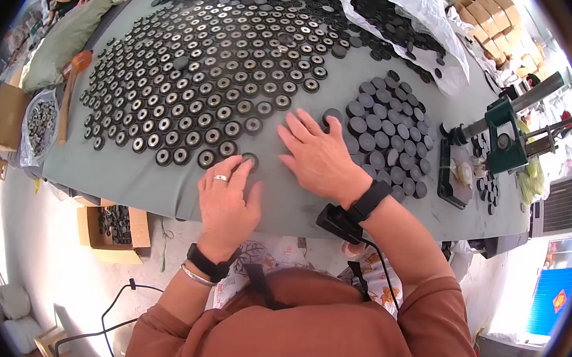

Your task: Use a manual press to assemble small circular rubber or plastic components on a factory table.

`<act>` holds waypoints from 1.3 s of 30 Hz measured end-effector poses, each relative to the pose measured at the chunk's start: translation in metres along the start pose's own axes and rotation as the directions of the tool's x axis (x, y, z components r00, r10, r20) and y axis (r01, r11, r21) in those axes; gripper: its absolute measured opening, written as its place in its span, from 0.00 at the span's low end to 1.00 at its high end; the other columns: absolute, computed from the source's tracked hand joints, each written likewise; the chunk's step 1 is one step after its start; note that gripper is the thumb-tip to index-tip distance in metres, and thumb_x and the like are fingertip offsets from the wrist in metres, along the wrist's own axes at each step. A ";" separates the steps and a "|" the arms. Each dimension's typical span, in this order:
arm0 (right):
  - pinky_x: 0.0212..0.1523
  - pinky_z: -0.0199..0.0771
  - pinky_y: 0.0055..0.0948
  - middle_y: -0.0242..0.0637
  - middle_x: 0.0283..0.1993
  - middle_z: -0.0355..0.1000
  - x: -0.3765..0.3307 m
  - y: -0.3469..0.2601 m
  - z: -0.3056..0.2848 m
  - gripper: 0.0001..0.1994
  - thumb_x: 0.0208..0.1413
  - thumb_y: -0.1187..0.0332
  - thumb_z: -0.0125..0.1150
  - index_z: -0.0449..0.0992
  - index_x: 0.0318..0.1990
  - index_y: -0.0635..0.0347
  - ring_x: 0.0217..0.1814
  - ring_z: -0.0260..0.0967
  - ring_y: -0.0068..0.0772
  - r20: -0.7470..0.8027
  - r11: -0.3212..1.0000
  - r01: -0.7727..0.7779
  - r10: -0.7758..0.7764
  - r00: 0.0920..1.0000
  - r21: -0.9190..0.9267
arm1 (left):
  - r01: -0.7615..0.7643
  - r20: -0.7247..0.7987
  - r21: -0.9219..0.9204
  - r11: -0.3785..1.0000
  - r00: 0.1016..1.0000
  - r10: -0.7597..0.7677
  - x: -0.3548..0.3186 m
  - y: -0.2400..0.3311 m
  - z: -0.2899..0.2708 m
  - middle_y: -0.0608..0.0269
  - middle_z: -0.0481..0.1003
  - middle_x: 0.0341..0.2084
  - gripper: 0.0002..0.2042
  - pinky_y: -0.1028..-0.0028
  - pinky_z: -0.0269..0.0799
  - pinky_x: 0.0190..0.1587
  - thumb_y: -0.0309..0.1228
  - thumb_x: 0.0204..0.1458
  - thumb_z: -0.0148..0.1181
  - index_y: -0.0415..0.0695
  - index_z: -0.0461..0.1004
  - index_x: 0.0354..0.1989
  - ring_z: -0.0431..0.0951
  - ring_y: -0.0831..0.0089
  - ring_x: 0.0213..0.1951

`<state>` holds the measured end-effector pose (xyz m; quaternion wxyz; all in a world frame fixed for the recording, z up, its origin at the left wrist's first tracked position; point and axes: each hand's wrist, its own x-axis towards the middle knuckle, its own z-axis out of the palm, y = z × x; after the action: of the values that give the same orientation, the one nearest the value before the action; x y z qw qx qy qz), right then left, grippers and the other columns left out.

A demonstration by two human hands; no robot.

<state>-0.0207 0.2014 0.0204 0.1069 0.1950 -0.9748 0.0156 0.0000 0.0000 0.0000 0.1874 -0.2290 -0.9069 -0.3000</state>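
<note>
- Toward seven o'clock on the grey-green tabletop (140, 176): left hand (231, 204), fingertips on a metal-centred disc (254, 158); whether it is gripped cannot be told.
- Five o'clock: right hand (330, 162), fingers spread and released, one fingertip at a plain dark disc (332, 113).
- Three o'clock, just beside the right hand: cluster of plain discs (395, 142), set close together; beyond it, near the table edge, a green press (502, 124).
- Nine to twelve o'clock: broad field of metal-centred discs (187, 94), lying flat.
- One o'clock, far side: white plastic bag (452, 77), open, containing dark pieces.
</note>
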 end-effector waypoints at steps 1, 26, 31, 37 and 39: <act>0.58 0.47 0.58 0.37 0.58 0.62 -0.005 0.006 0.001 0.22 0.54 0.56 0.55 0.68 0.55 0.51 0.66 0.51 0.38 -0.006 0.997 0.006 -0.007 1.000 -0.073 | -0.010 0.003 -0.001 1.000 1.000 0.010 0.000 0.002 0.003 0.57 0.71 0.45 0.19 0.62 0.62 0.51 0.28 0.42 0.63 0.42 0.73 0.46 0.70 0.59 0.47; 0.28 0.71 0.26 0.38 0.24 0.74 -0.281 -0.091 -0.049 0.11 0.57 0.65 0.54 0.77 0.33 0.65 0.25 0.72 0.27 0.422 -0.125 -0.633 0.839 0.344 0.764 | -0.311 0.215 -0.364 0.878 0.889 0.404 -0.012 0.062 -0.006 0.51 0.71 0.46 0.13 0.64 0.65 0.52 0.23 0.50 0.56 0.33 0.71 0.45 0.70 0.55 0.48; 0.31 0.73 0.29 0.41 0.25 0.75 -0.294 -0.079 0.017 0.14 0.53 0.62 0.56 0.77 0.34 0.66 0.28 0.74 0.28 0.531 -0.245 -0.599 0.767 0.361 0.762 | -0.403 0.240 -0.363 0.840 0.831 0.502 -0.015 0.082 0.000 0.49 0.70 0.44 0.15 0.63 0.66 0.49 0.22 0.47 0.58 0.33 0.71 0.45 0.70 0.54 0.46; 0.43 0.72 0.41 0.44 0.39 0.77 -0.275 -0.039 0.184 0.16 0.47 0.57 0.53 0.81 0.37 0.56 0.42 0.73 0.48 0.663 0.379 -0.757 0.369 0.651 0.532 | -0.464 0.321 -0.280 0.840 0.780 0.538 -0.006 0.107 0.022 0.48 0.69 0.46 0.21 0.60 0.66 0.50 0.29 0.45 0.62 0.32 0.69 0.47 0.69 0.51 0.47; 0.45 0.71 0.40 0.42 0.42 0.76 -0.249 -0.075 0.242 0.17 0.47 0.55 0.54 0.81 0.39 0.53 0.44 0.73 0.45 0.738 0.466 -0.724 0.198 0.645 0.508 | -0.612 0.367 -0.275 0.741 0.646 0.669 0.003 0.117 0.028 0.48 0.68 0.48 0.28 0.57 0.64 0.51 0.35 0.42 0.65 0.32 0.67 0.50 0.67 0.49 0.49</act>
<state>0.1834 0.2085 -0.2699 -0.3019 -0.0749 -0.8616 0.4011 0.0537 0.1016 0.0340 0.0553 -0.6083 -0.7633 -0.2105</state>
